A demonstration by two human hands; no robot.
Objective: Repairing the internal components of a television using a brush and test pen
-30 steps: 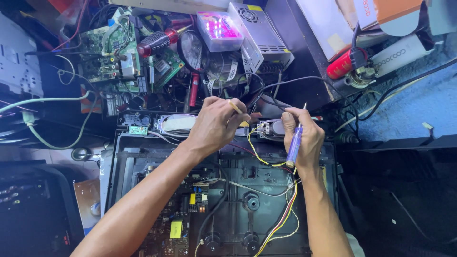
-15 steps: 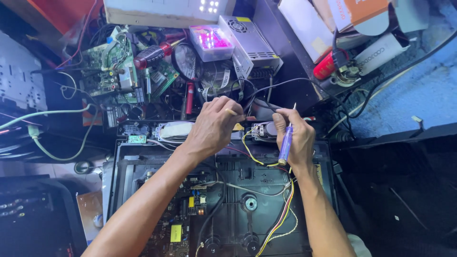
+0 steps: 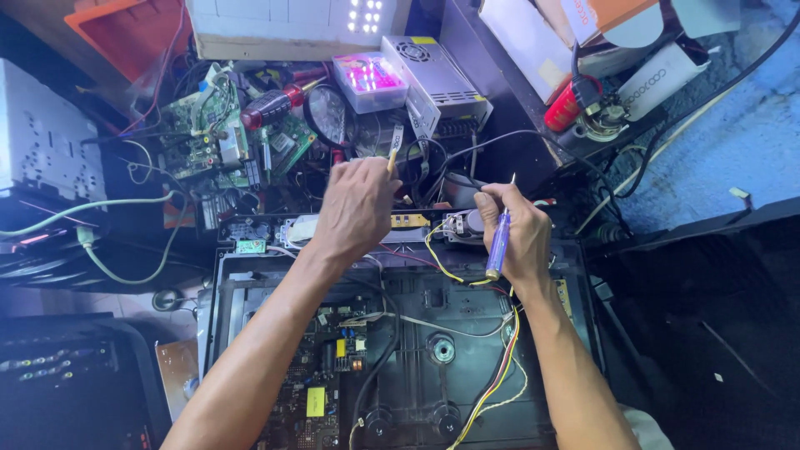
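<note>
while both hands work above the opened black chassis (image 3: 467, 333), the left hand (image 3: 358, 208) has its fingers closed on a thin yellowish stick (image 3: 392, 158) just above the small yellow board (image 3: 410, 221). the right hand (image 3: 517, 229) grips a purple screwdriver (image 3: 497, 243), tip upward, beside a small speaker (image 3: 462, 225). yellow wires (image 3: 500, 367) trail down over the chassis, with a green circuit board (image 3: 217, 137) well behind.

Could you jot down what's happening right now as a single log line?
left hand: grips thin yellow-tipped tool | right hand: holds blue-handled screwdriver | below: opened black chassis, yellow wire
</note>
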